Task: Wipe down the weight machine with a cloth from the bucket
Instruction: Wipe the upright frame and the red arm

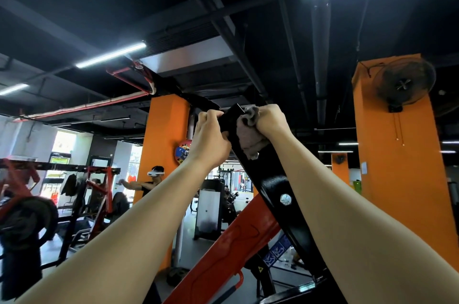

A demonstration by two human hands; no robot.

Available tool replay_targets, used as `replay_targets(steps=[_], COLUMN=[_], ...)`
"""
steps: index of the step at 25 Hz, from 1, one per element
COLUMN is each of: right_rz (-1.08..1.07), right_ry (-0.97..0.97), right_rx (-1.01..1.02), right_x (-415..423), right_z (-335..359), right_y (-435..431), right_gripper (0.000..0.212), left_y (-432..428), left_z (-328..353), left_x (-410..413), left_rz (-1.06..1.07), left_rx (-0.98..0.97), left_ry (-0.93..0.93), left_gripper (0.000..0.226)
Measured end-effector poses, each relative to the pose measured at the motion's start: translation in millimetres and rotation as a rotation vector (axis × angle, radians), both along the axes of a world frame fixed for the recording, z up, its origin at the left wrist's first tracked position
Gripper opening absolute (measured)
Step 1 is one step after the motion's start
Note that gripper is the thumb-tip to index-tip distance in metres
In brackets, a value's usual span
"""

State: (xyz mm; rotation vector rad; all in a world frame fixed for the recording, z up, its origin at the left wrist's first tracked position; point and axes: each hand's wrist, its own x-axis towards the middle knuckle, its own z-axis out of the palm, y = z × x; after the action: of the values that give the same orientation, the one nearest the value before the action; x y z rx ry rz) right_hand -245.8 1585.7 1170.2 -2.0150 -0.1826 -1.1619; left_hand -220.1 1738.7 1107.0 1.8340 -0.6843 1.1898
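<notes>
Reaching overhead, we have the right grip (272, 121) curled tight round the bunched cloth (248, 134), which is pressed on the top end of the black beam (278, 187). The left grip (211, 134) clasps that same end from the other side. The beam's long axis slants from the hands down and rightward toward us, so the stroke likely runs below the cloth, along the right arm.

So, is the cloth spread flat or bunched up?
Bunched up. The right hand grips the cloth in a crumpled wad against the black beam, with loose folds hanging below the fist.
</notes>
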Motion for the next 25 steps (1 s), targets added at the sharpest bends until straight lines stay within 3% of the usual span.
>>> replay_targets(steps=[5, 9, 11, 17, 22, 25], right_rz=[-0.047, -0.098, -0.139, -0.039, -0.252, -0.479], right_ry=[-0.145, 0.071, 0.068, -0.273, -0.473, -0.541], right_rx=[-0.264, -0.385, -0.41, -0.396, -0.619, -0.889], right_x=[-15, -15, -18, -20, -9, 2], right_z=[-18, -1, -3, -32, -51, -61], right_y=[23, 20, 20, 21, 30, 32], right_gripper=[0.039, 0.044, 0.043, 0.038, 0.038, 0.041], left_y=[-3, -3, -2, -2, 6, 11], left_z=[-3, -3, -2, -6, -8, -13], left_x=[3, 6, 5, 5, 1, -2], left_rz=[-0.027, -0.034, -0.026, -0.086, -0.156, -0.167], left_rx=[-0.036, -0.051, -0.036, -0.081, -0.073, -0.068], left_ry=[-0.022, -0.019, -0.024, -0.051, -0.017, 0.022], left_gripper=[0.05, 0.05, 0.05, 0.054, 0.056, 0.055])
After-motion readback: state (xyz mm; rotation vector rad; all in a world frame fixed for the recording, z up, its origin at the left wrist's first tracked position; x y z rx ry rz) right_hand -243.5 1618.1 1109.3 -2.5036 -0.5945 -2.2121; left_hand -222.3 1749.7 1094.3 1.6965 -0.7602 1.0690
